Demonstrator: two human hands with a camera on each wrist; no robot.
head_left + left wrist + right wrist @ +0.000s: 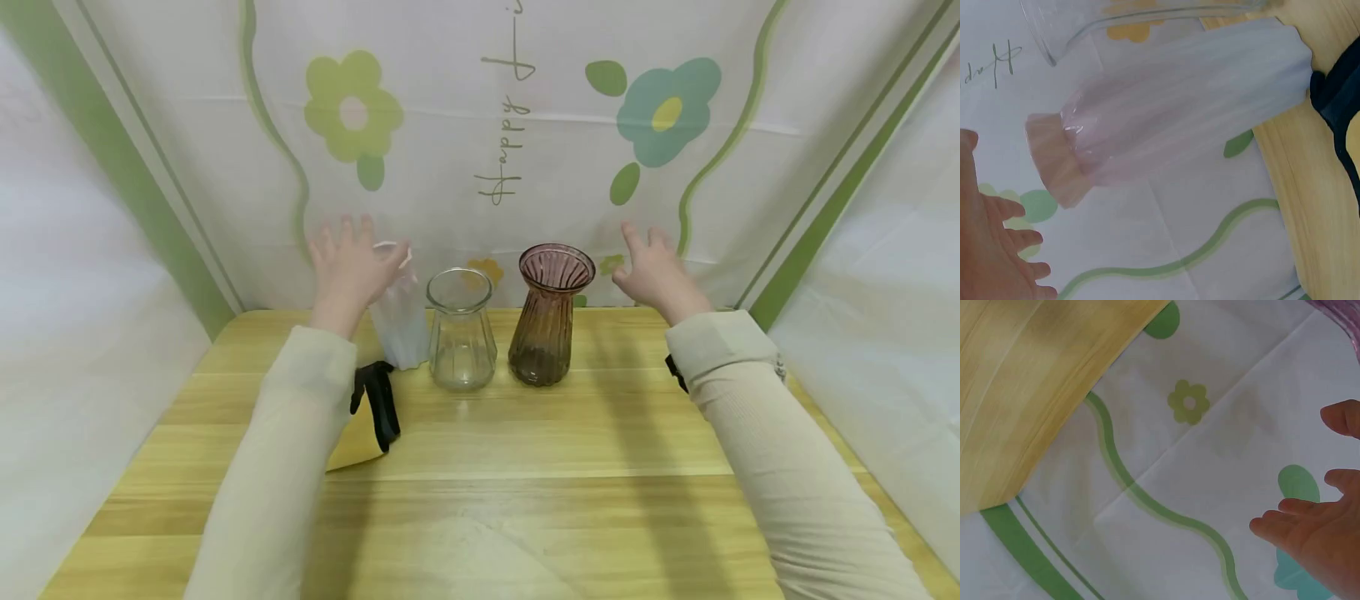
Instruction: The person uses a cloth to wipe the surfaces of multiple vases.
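Three vases in a row, far side of table (525, 450); both hands raised, fingers spread, holding nothing.
Left hand (347, 262) nearest frosted vase (399, 329): grasp low on body, lift upright, clear of clear vase (460, 342); right hand (654, 271) beside brown vase (546, 321).

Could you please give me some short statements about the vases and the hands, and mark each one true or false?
1. Three vases stand on the wooden table. True.
2. The brown vase stands to the left of the clear vase. False: it stands to its right.
3. The right hand grips the brown vase. False: it is beside it, fingers spread, holding nothing.
4. The left hand is open near the white vase. True.
5. The clear vase lies on its side. False: it stands upright.
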